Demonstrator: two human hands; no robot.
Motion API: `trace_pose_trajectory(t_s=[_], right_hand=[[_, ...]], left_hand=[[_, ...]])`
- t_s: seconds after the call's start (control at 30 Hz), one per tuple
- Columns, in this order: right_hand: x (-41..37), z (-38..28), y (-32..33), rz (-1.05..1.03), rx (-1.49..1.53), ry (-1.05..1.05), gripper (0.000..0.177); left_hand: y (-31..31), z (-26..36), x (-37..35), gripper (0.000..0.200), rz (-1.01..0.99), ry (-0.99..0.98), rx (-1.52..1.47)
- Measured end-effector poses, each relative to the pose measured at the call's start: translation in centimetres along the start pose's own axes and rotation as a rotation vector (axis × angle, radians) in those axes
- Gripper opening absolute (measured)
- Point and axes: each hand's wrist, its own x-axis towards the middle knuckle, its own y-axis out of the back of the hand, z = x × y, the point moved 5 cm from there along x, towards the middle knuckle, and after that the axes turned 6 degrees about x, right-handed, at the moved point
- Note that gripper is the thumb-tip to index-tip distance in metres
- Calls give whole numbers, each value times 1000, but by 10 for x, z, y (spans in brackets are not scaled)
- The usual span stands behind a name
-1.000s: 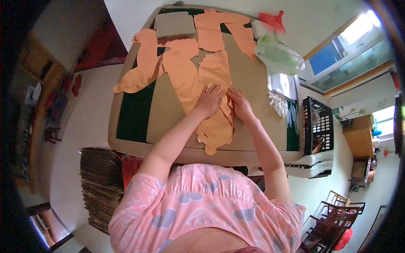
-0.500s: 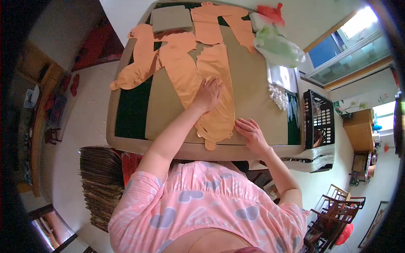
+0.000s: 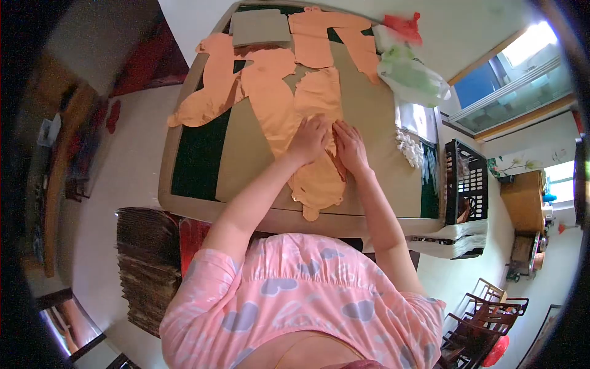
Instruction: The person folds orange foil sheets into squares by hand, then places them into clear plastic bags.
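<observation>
A long orange foil sheet (image 3: 318, 178) lies on the brown board (image 3: 375, 147), its rounded lower end towards my body. My left hand (image 3: 310, 140) presses on the middle of it, fingers closed together. Right beside it, my right hand (image 3: 350, 147) is at the sheet's right edge with its fingers closed on that edge, where the foil is folded and creased. More joined orange foil pieces (image 3: 267, 92) spread to the left, and another orange piece (image 3: 313, 49) lies at the far side.
A grey stack (image 3: 261, 27) sits at the table's far left. On the right are a plastic bag (image 3: 412, 77), small white pieces (image 3: 409, 149), thin pale sticks (image 3: 429, 166) and a black crate (image 3: 465, 184). Stacked brown sheets (image 3: 147, 264) stand at the lower left.
My right hand has moved up and left from beside the sheet's lower end to its right edge, next to my left hand. The sheet's right edge is now folded in. The view has shifted slightly.
</observation>
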Motion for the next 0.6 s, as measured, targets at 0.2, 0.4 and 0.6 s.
trace_pose_trajectory(t_s=[0.2, 0.4, 0.6], right_hand=[[5, -4, 3, -9, 23, -17, 32], [3, -1, 3, 18, 14, 5, 32], [4, 0, 3, 18, 8, -1, 34]], left_hand=[[75, -2, -20, 34, 112, 104, -2], [72, 1, -96, 36, -100, 54, 165], [71, 7, -101, 31, -74, 31, 200]])
